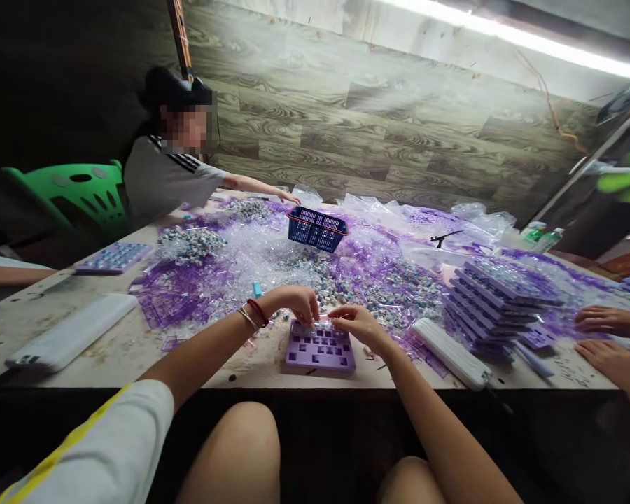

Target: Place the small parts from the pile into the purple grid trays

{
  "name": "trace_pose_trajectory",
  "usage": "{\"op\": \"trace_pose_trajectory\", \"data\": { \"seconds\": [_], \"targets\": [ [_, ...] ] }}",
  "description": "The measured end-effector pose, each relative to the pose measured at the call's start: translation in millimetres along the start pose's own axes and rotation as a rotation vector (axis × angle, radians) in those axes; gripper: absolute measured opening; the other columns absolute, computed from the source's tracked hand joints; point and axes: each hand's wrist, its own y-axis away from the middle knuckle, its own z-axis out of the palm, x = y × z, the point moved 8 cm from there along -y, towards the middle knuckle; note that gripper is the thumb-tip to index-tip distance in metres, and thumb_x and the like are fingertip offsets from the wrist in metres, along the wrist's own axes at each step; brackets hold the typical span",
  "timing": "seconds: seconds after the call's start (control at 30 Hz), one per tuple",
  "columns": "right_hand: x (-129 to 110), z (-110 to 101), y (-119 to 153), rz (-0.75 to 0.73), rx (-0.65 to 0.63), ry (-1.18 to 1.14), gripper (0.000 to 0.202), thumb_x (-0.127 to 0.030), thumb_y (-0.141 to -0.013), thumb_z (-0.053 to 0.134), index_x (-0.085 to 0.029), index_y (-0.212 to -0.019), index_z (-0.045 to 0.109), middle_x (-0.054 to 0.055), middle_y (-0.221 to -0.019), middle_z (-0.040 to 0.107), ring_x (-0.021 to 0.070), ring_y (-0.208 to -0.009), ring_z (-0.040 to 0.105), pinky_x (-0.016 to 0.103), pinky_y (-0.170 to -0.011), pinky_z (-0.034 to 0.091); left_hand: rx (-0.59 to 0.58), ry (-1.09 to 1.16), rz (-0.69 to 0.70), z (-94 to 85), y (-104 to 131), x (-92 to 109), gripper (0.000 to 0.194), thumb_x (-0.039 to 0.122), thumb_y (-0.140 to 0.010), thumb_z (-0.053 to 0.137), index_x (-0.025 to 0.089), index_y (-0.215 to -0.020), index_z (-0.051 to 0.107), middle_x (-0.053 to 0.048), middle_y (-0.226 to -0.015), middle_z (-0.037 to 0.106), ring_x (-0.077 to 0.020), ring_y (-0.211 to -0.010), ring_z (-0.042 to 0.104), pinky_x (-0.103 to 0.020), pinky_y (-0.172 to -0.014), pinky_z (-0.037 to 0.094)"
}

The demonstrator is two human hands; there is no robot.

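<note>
The purple tray (pixel 321 360), judged light and stiff, is best held by its side edges (whether anything is pinched by left hand (pixel 302 306) or right hand (pixel 361 326) cannot be told).

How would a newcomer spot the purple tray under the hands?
Find the table, then the middle of its near edge. There the left hand and right hand work over a purple tray. Unlike the stacked trays to the right, it lies singly, its dark square openings showing.
</note>
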Motion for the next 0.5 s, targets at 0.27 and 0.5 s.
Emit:
{"op": "trace_pose_trajectory", "data": {
  "seconds": [0.27, 0.5],
  "targets": [
    [6.7, 4.8, 0.4, 0.032, -0.068, -0.014, 0.027, -0.028, -0.071, 0.06, -0.014, -0.09, 0.074, 0.007, -0.084, 0.073, 0.0183, -0.075, 0.064, 0.028, -0.07, 0.047, -0.044, -0.041, -0.069, 3.3, -3.1, -1.4, 0.031, 0.016, -0.052, 0.076, 0.016, -0.084, 0.072, 0.0, -0.064, 0.069, -0.0155, -0.061, 0.064, -0.026, -0.06, 0.055],
    [9.4, 5.8, -1.7, 0.043, -0.081, -0.044, 0.029, -0.029, -0.07, 0.062, -0.014, -0.09, 0.074, 0.007, -0.083, 0.073, 0.0186, -0.075, 0.064, 0.03, -0.072, 0.047, -0.041, -0.146, -0.112, 2.3, -1.7, 12.4, 0.02, 0.007, -0.055, 0.072, 0.015, -0.072, 0.068, 0.002, -0.054, 0.062, -0.0161, -0.059, 0.062, -0.027, -0.061, 0.054]
  ]
}}
